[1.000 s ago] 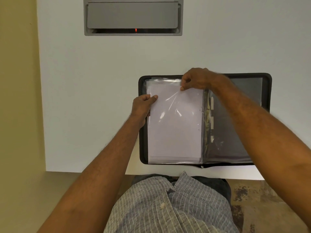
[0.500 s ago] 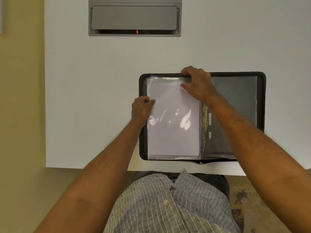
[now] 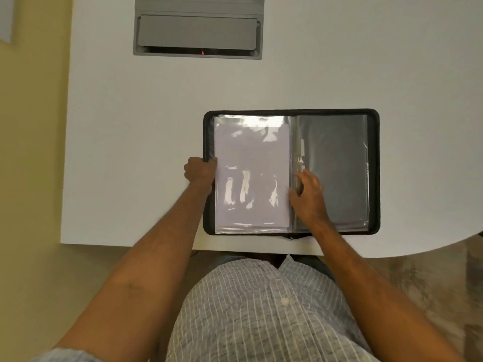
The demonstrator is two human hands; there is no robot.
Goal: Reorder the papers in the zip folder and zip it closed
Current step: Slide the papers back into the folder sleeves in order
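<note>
The left hand (image 3: 200, 171), at the centre left of the frame, grips the left edge of the open zip folder (image 3: 373, 173), its fingers curled round the dark border just beside the papers (image 3: 251, 163). The right hand (image 3: 308, 197), a little right of centre, lies with loose, spread fingers on the folder's spine, touching the inner edge of the clear sleeve (image 3: 254, 121) that covers the papers; it grasps nothing. The folder lies flat and fully open on the white table (image 3: 130, 152), close to the near edge, so both hands meet it across its lower half. The left page holds the white sheets under glossy plastic; the right page looks grey, with no sheets showing. The reordering step appears to be in hand or nearly finished, and the zip is not yet closed. The next move likely calls for folding one cover over the other and finding the zip pull, which seems to sit at the bottom centre, though it is too small to be sure.
</note>
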